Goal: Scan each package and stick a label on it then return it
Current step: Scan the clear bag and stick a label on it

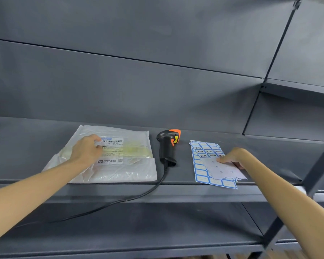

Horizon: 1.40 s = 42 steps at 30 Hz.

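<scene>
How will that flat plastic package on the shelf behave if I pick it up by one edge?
The package will probably flop and sag: its thin, wrinkled film lies flat. It looks light for its size, with only a slim, flat item showing through. The glossy film may be slippery, so the left hand resting on it might need a firm pinch.

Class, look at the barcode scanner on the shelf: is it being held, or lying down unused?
Lying down unused. The scanner rests on the shelf between the package and label sheets; neither hand touches it.
</scene>
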Each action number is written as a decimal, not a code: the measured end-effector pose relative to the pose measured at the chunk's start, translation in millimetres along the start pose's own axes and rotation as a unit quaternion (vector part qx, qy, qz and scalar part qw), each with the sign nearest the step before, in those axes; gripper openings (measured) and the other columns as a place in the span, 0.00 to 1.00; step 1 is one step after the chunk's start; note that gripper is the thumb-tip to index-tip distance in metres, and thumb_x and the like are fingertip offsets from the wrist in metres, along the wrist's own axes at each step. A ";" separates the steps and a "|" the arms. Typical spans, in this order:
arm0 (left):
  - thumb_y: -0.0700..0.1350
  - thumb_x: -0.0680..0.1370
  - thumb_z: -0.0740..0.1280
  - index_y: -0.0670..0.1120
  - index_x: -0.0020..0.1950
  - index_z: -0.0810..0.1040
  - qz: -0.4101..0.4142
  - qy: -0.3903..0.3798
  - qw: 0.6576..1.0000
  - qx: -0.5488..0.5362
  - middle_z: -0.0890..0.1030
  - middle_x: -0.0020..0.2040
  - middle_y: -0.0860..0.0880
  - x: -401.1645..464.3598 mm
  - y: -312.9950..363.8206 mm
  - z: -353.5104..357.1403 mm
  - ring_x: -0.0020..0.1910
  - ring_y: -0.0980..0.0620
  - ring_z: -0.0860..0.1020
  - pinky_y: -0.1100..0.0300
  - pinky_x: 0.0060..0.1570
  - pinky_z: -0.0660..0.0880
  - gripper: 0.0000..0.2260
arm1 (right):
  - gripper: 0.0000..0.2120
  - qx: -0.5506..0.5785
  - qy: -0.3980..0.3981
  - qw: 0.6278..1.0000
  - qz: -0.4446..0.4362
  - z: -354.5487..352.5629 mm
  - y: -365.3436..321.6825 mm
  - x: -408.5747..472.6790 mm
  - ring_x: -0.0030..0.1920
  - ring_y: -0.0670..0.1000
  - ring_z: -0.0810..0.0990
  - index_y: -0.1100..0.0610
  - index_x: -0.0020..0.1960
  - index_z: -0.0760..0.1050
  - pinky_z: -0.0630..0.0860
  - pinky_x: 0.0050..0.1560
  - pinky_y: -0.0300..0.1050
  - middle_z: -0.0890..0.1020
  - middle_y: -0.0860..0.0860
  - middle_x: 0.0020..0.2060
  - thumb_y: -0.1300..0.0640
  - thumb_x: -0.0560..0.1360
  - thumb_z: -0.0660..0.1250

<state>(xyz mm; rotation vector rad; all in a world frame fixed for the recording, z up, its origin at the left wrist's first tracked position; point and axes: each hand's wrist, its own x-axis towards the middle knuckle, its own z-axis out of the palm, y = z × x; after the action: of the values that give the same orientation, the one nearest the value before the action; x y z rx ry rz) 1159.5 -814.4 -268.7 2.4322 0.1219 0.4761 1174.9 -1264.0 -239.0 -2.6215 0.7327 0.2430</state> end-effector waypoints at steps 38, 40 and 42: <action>0.60 0.73 0.67 0.48 0.55 0.84 -0.096 -0.267 0.760 -0.585 0.84 0.55 0.46 -19.4 36.8 -43.6 0.52 0.47 0.83 0.57 0.41 0.80 0.19 | 0.13 0.535 -0.273 0.729 -0.328 86.6 -187.2 -154.8 0.48 0.59 0.82 0.63 0.58 0.76 0.80 0.52 0.54 0.82 0.62 0.53 0.66 0.74 0.70; 0.51 0.73 0.71 0.46 0.59 0.82 -0.073 -0.241 0.779 -0.575 0.84 0.55 0.45 -18.6 31.4 -42.3 0.50 0.47 0.83 0.58 0.40 0.80 0.17 | 0.14 0.504 -0.239 0.756 -0.341 92.7 -187.6 -155.3 0.46 0.57 0.84 0.62 0.57 0.76 0.81 0.51 0.54 0.84 0.60 0.51 0.65 0.72 0.72; 0.44 0.72 0.72 0.46 0.60 0.81 -0.047 -0.226 0.798 -0.557 0.83 0.57 0.45 -18.8 26.9 -41.4 0.54 0.46 0.82 0.54 0.47 0.80 0.17 | 0.18 0.461 -0.186 0.793 -0.351 94.9 -187.6 -155.7 0.47 0.54 0.84 0.58 0.59 0.74 0.82 0.50 0.52 0.84 0.56 0.51 0.61 0.71 0.74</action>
<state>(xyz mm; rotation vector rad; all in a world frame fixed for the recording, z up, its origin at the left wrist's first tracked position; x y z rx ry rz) 1125.9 -815.2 -227.8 1.2862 -0.2022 -0.1169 1136.7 -1005.9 -219.6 -1.6373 -0.2672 0.1169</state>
